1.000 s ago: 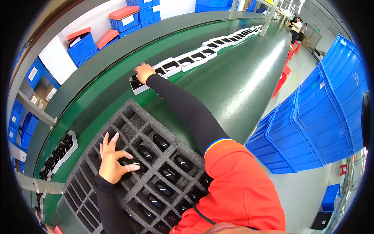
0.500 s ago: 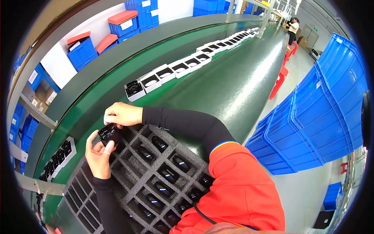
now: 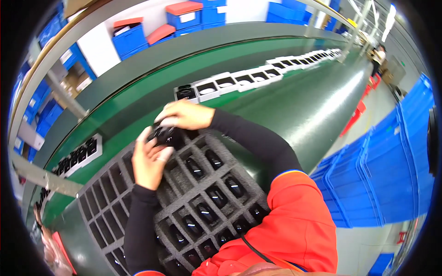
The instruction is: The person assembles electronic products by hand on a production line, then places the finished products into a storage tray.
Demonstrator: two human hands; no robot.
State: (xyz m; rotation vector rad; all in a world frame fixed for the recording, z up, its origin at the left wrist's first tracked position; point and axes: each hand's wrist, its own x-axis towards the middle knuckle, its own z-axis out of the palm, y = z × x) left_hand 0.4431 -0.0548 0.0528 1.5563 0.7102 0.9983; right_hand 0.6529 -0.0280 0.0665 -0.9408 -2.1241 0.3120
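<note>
My left hand (image 3: 149, 158) grips a small glossy black device (image 3: 166, 136) with rounded parts, fingers and thumb at its side. The fingers of my right hand (image 3: 188, 115) are closed at the device's top edge; motion blurs them. Both hands hold it above the far edge of a grey foam tray (image 3: 174, 178) divided into compartments. Similar black devices (image 3: 205, 212) fill several compartments nearest me, while those under and beside my left forearm stand empty. Just beyond my right hand, an open white box (image 3: 198, 97) holds another black device (image 3: 186, 92).
A long row of open white boxes (image 3: 244, 82) runs along the green belt (image 3: 152, 87). On the left, a white tray (image 3: 95, 146) carries several black devices. Tall blue crates (image 3: 377, 170) stand at right. Another person's arm (image 3: 53, 246) shows lower left; a person (image 3: 379, 57) stands far off.
My view has turned, so the belt and tray sit differently in the picture. My hands still hold the black device, now tilted differently and closer to the nearest white boxes.
</note>
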